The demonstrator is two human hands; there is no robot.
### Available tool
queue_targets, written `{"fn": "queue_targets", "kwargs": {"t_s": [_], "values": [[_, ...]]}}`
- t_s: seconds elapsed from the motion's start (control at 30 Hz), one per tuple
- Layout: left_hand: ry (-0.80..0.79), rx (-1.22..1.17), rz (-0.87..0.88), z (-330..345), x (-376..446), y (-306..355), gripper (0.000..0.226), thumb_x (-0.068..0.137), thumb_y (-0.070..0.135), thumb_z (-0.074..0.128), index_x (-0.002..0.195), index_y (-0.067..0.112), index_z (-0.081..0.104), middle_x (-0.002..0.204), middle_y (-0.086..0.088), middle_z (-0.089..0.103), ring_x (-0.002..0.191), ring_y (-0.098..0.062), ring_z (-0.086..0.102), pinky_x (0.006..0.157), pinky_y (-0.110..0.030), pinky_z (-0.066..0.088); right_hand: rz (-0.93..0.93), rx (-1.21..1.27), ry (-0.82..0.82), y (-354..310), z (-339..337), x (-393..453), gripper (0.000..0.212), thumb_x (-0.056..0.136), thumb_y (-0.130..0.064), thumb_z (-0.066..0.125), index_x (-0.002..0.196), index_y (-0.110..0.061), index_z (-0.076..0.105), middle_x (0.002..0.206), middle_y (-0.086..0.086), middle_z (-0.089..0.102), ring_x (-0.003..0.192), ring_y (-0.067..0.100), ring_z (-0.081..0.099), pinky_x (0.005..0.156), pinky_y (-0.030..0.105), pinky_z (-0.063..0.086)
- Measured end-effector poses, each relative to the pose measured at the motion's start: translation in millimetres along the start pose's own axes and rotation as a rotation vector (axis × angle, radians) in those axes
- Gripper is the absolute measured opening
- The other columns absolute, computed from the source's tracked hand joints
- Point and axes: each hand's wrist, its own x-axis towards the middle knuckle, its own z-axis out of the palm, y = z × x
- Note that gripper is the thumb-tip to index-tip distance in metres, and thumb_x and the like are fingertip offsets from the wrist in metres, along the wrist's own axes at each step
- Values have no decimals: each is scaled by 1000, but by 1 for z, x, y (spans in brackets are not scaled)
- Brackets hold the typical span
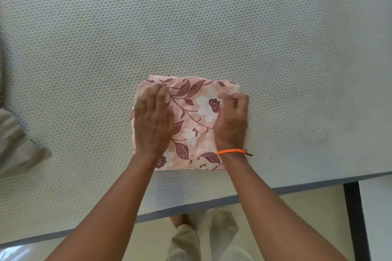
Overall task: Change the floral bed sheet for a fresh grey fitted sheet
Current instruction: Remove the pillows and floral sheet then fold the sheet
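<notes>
Two bare hands rested on the folded pink floral cotton sheet (191,121), lying at six o'clock on the bare honeycomb-textured mattress (191,27). Left hand (153,121) pressed flat, fingers straight; right hand (232,121), fingers curled, pinched the fabric.

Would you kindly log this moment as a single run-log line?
stage: floral sheet folded on bare mattress | left hand: flat on it | right hand: fingers curled on it | grey sheet: not identifiable
</notes>
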Motion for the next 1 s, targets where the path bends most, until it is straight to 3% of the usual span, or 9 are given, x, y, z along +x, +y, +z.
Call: {"fn": "queue_targets", "kwargs": {"t_s": [0.13,0.27,0.4,0.57,0.63,0.7,0.8,0.9,1.0], "values": [[-201,1,17,30,7,3,58,112,41,35,167,23,28,175,2,21,164,-20,12,130,-55,15,-156,54,-245,-11,32,-9,29,101,-1,63,129,-8,66,130,12,60,117,25,62,92,38,58],[-280,117,-15,44,6,-13,75,103,67,35,169,36,15,178,7,0,164,-23,-5,128,-65,6,-278,-281,-521,8,48,-17,50,113,-43,37,160,-25,39,170,0,29,160,22,18,129,52,15],[-337,5,-172,43,11,-29,99,90,90,39,167,45,-3,176,13,-14,163,-21,-15,127,-61,-6,-147,-412,-493,39,45,-15,60,110,-57,29,166,-36,20,175,-9,11,162,16,7,129,55,8],[-321,-190,-320,42,2,-50,83,104,75,28,168,37,-8,176,13,-14,161,-14,-22,132,-52,-4,181,-337,-459,77,25,-11,62,111,-56,19,168,-30,11,176,-7,5,162,16,3,131,47,12],[-276,-261,-386,40,0,-53,78,108,63,34,170,30,1,178,9,-8,163,-17,-15,133,-50,-1,180,-281,-479,81,20,-6,62,113,-51,24,168,-25,14,175,-5,9,162,16,5,131,42,11],[-183,-275,-516,31,-6,-41,77,107,55,45,169,19,17,178,-2,7,164,-24,3,133,-49,9,258,-194,-366,74,14,-3,53,111,-36,39,160,-17,35,168,5,31,153,24,31,124,43,31],[-109,-198,-846,13,-16,-4,84,100,56,60,159,6,28,164,-20,29,149,-42,31,115,-62,37,649,-146,-115,45,3,-17,39,106,-36,47,136,-10,52,135,15,52,118,34,56,88,43,51],[-320,-251,-995,9,-15,12,102,92,67,66,156,0,25,156,-28,31,142,-47,33,113,-62,36,849,-178,-239,21,2,-41,56,101,-57,50,130,-8,51,125,15,56,115,35,55,83,44,51],[-406,-528,-1045,9,-10,-10,96,80,67,78,145,5,46,140,-18,60,127,-41,60,107,-57,50,945,-9,-363,25,2,-41,62,94,-63,62,123,-8,57,116,11,65,107,32,63,85,41,51]]}}
